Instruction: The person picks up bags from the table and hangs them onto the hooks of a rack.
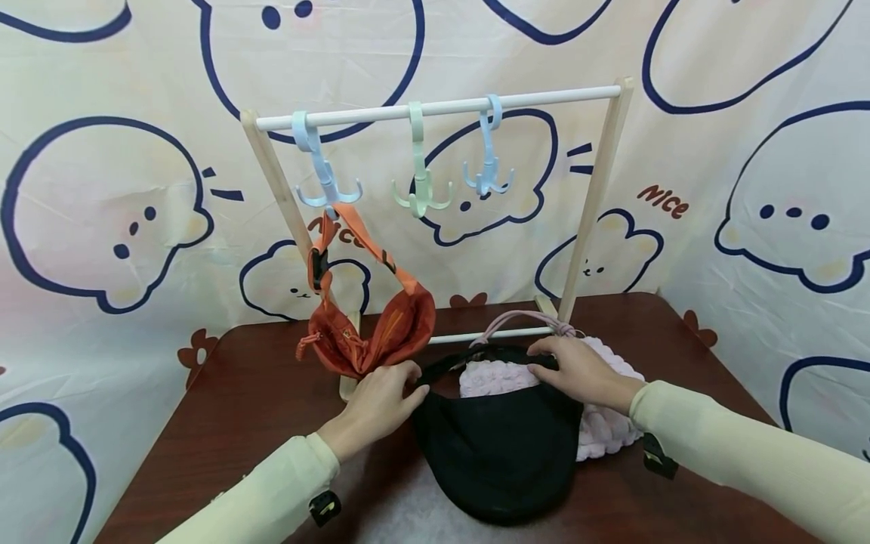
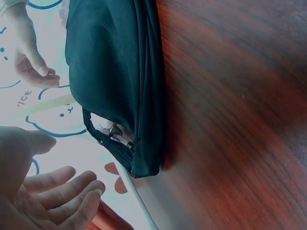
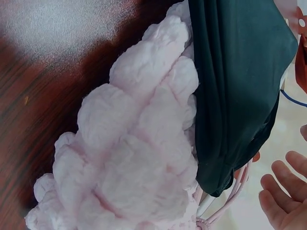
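The black bag [image 1: 499, 453] sits between relaxed hands [image 1: 374, 404], inside the table edges [image 1: 717, 378].

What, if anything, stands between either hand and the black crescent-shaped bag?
Nothing visible stands between the left hand or the right hand and the black crescent-shaped bag. The orange strapped bag hangs beyond the left hand; the pink puffy bag is behind the black one.

Open wood runs up the desk's [image 1: 227, 412] left edge to the back-left corner, a free lane there! Inward, the orange bag [image 1: 403, 325] hangs in the way; mid-desk, the black bag [image 1: 503, 453] and pink bag [image 1: 605, 432] block the route to the rack [image 1: 594, 189]. The right sleeve [image 1: 734, 449] cuts across the right edge. Below the green hook [image 1: 421, 189], open air!
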Tool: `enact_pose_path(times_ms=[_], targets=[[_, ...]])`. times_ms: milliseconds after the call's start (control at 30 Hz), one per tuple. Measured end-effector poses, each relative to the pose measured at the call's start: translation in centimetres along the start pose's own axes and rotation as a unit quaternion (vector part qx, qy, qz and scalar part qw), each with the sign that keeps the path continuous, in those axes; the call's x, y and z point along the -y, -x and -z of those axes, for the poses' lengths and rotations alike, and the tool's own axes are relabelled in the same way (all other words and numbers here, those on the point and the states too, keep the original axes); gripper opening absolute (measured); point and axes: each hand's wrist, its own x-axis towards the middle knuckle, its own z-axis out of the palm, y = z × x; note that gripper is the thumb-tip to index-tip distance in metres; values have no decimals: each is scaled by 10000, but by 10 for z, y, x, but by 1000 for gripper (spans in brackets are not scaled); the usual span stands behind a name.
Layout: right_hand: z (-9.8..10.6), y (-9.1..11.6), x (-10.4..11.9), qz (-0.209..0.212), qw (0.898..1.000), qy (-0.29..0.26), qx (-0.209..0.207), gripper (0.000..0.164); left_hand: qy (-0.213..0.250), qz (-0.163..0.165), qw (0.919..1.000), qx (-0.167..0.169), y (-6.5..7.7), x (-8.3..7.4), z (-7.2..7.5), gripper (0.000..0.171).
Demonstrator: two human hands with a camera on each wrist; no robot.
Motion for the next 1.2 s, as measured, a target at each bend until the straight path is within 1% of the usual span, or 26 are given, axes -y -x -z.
enact_pose_path(times_ms=[200,400,667,933,1200], targets=[[-1,-2,-6,37,10000,26,-57,31,68,55,10000,-32,-2,1,-4,27],[1,-2,-9,-99,9999,-8,-37,34,106,63,9999,13,-5,0,-5,31],[1,-3,-12,-210,9998,-10,15,34,103,123,9999,63,-7,1,-7,32],[-1,-4,-17,-142,9999,41,22,34,5,150,9998,108,-9,2,-11,33],[-3,-6,-18,-82,9999,51,47,35,0,128,9999,116,-12,3,-13,33]])
